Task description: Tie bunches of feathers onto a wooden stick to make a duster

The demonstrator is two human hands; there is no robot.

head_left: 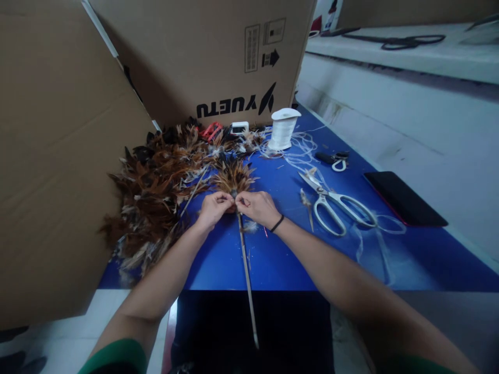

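A thin stick (246,275) points toward me over the table's front edge, with a fan of brown and black feathers (233,176) at its far end. Where feathers and stick meet, my left hand (215,209) is closed in a pinch on the left side. My right hand (257,206), a dark band at its wrist, pinches close beside it from the right. The fingertips nearly touch; what they hold is too small to make out. A large pile of loose feathers (156,182) lies left of my hands.
Large cardboard boxes (175,57) stand behind and left. On the blue table (280,265) are a white spool (283,130) with loose clear strands, open scissors (335,202), a black-handled tool (331,158) and a dark phone-like slab (405,198). More scissors (409,41) rest on the ledge.
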